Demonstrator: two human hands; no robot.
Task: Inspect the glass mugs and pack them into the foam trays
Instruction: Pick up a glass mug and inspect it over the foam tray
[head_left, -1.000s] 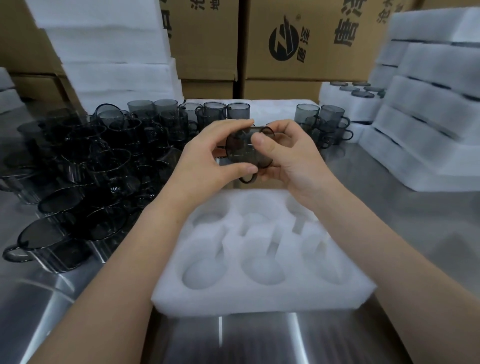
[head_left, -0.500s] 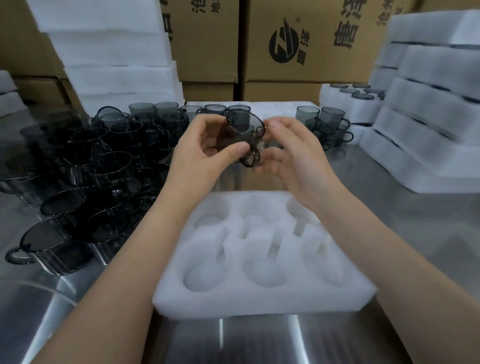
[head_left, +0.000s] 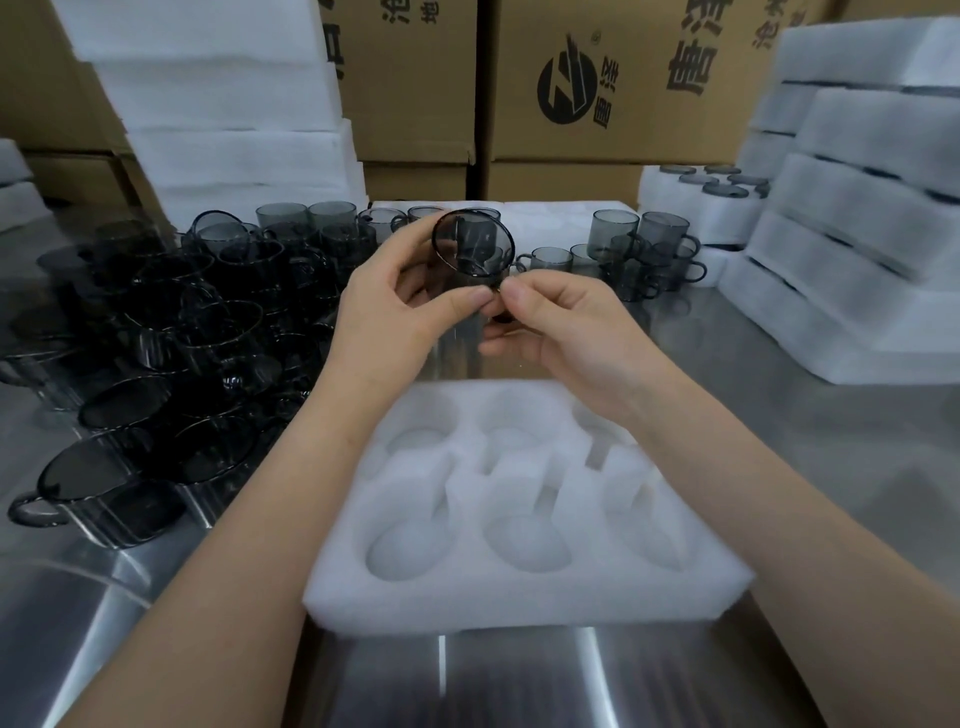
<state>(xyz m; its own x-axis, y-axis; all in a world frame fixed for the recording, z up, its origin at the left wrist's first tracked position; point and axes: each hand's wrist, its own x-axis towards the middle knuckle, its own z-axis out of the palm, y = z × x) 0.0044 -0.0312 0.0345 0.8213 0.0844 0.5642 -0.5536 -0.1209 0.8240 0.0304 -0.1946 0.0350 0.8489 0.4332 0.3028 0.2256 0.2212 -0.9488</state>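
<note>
Mug (head_left: 471, 244) is smoky grey see-through glass, a short cylinder with a thin dark rim, held in the air above the far edge of the foam tray (head_left: 519, 603) and tilted so one round end faces the camera. Left hand (head_left: 395, 317) grips the body, fingers curled behind and thumb in front. Right hand (head_left: 566, 325) pinches the lower edge with thumb and forefinger, right by the dark handle; the thumb tips nearly meet.

Tray is white soft foam with a fuzzy surface, a rectangular block with six round pockets in two rows, each with a slot cut to one side. It sits on a brushed steel table (head_left: 831, 457) just under the forearms, which cover part of the back row.

Left: dense pile of the same dark mugs (head_left: 182, 338), upright and packed tight. Behind the hands: smaller group of mugs (head_left: 641, 244). Far right: stacked foam trays (head_left: 857, 249), one tray (head_left: 691, 208) with mug rims showing on top. Back left: another foam stack (head_left: 223, 104). Printed cardboard boxes (head_left: 597, 130) wall off the rear.
</note>
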